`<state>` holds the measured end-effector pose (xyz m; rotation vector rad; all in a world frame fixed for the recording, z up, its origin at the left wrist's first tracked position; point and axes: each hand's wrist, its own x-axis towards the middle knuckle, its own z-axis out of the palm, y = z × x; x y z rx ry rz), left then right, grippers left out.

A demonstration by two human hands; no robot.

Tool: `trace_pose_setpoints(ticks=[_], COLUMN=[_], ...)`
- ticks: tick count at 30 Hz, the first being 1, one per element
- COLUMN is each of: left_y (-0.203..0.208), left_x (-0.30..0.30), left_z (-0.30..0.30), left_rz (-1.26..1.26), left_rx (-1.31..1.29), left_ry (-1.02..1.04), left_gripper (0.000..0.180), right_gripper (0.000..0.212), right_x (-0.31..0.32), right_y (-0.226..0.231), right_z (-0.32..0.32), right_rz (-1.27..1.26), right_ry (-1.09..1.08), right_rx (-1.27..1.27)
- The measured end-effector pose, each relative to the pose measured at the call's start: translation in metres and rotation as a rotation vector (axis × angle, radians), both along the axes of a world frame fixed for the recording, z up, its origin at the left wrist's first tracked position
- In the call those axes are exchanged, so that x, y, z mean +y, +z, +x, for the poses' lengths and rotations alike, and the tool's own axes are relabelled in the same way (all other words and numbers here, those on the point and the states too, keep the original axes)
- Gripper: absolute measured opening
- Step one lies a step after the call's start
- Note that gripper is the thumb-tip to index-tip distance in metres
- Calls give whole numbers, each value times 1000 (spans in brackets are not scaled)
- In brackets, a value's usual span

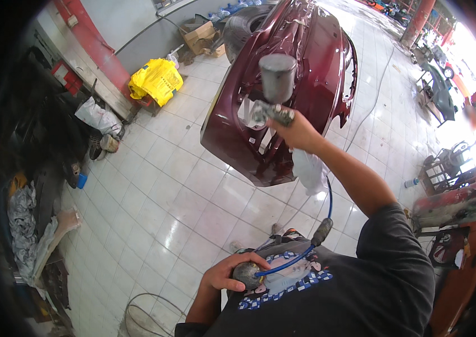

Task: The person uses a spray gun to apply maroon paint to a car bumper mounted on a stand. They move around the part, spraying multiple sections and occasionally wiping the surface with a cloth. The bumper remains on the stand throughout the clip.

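Note:
My right hand (297, 132) reaches forward and grips a spray gun (271, 114) by its handle. A grey paint cup (278, 78) sits on top of the gun, slightly blurred. Beyond and below it stands a glossy dark red car body panel (328, 67), with another dark red panel (226, 137) nearer on the left. Close to my belly, my left hand (224, 275) is closed round a grey, ball-like fitting (246, 276). From that fitting a blue air hose (291, 263) curves up past a dark cylindrical fitting (322, 232) toward the right hand.
A yellow sack (156, 82) lies on a low stand at the left, near a red post. A tyre (246, 28) and cardboard box (199, 38) stand behind the panels. A thin hose (381, 87) crosses the tiled floor at right; another loops at lower left.

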<state>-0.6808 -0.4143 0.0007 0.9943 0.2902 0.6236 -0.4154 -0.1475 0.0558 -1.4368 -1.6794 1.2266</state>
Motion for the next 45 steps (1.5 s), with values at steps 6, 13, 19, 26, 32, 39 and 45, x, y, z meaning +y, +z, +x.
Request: trace_pose_setpoints(ticks=[6,13,19,26,32,39,45], left_y=[-8,23,32,17,4,-16,-15], left_x=[4,15,6,-2,-10,-20,-13], left_z=[-7,5,7,-21,-44,-76,-72], left_rz=[73,158,-7,178,253,300,263], left_rx=[3,88,-8,102,54,-5,3], left_ry=[8,108,128,123,-31,-66,-117], left_gripper=[80,106,121,112,100,97,95], right_gripper=[30,32,37,53,35,32,27], right_x=[14,138,226,161,62,-22,33], right_y=[27,76,97,86,31,30,40], right_z=[-7,21,50,-7,-61,-132,-128], right_rz=[59,222,422,506,556,9,126], right_ry=[62,-265,-518,-296,-21,131,25], right_rx=[-97,17,17,-309,-271,-350,-336])
